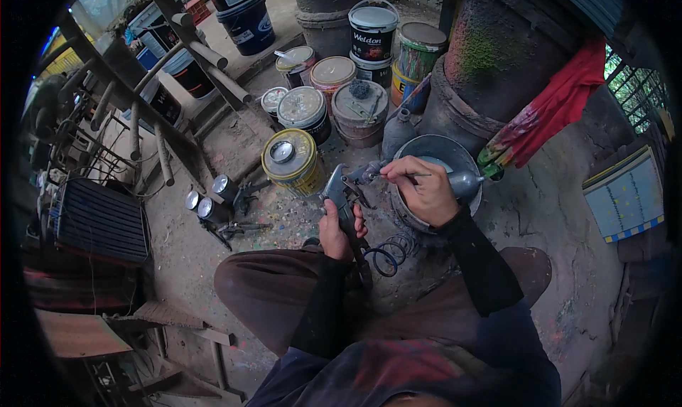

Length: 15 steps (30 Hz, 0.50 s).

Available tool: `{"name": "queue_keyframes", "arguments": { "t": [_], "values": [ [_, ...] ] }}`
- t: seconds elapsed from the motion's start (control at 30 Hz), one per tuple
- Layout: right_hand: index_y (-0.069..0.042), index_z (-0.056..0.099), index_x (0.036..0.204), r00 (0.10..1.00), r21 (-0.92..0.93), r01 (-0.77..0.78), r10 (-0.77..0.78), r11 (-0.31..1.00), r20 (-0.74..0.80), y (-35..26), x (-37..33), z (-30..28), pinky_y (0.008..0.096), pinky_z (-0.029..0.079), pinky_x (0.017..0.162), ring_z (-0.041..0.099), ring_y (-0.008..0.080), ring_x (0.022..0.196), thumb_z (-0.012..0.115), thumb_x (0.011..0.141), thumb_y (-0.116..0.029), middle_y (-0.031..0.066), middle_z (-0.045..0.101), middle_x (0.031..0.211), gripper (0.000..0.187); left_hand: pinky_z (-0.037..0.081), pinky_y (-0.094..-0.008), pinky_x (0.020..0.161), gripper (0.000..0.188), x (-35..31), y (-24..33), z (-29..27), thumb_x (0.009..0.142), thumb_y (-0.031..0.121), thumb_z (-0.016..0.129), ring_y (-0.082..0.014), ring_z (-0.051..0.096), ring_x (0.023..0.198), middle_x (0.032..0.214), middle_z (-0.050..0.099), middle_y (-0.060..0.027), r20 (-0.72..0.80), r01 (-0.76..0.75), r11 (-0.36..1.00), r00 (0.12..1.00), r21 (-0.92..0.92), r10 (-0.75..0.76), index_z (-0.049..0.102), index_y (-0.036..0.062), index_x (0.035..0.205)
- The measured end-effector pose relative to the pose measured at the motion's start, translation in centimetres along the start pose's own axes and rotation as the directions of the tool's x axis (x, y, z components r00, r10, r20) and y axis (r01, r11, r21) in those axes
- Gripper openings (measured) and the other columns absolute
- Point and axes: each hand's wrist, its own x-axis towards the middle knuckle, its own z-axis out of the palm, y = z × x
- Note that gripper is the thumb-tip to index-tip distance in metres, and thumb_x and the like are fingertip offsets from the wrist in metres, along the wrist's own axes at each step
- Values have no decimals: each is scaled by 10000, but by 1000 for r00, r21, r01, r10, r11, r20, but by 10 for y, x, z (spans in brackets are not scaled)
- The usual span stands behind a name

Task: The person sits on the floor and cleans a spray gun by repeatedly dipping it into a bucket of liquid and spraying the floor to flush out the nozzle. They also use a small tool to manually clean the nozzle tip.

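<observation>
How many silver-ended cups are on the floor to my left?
3, clustered: the right cup, the left cup and the lower middle cup; others may be hidden.

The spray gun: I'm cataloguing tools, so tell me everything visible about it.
The spray gun is grey, metallic-looking, with a handle, trigger and front end. The left hand holds it by the handle, above the floor, front end toward the right hand, which holds a thin tool there; exact contact is unclear.

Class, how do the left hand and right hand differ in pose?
The left hand wraps around the spray gun; the right hand pinches a thin tool. The right hand overlaps the bucket in view; the left hand is clear of it. Both emerge from black sleeves.
</observation>
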Motion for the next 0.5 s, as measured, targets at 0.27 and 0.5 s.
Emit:
{"name": "queue_keyframes", "arguments": {
  "t": [0.27, 0.5],
  "values": [
    [7, 557, 808, 998, 159, 21, -30, 987, 59, 2, 4, -10, 282, 495, 734, 626, 191, 838, 519, 765, 144, 121, 635, 875, 149, 358, -261, 466, 633, 1, 3, -6, 883, 586, 359, -137, 427, 494, 638, 474, -65, 63, 59, 998, 996, -37, -56, 495, -28, 814],
    [0, 535, 858, 992, 674, -103, 130, 731, 10, 16, -3, -8, 281, 508, 782, 619, 190, 883, 517, 817, 108, 153, 620, 946, 117, 357, -261, 468, 626, 2, 0, -13, 891, 578, 344, -135, 425, 518, 692, 484, -72, 89, 79, 989, 994, -125, -68, 489, -27, 825]
  ]
}}
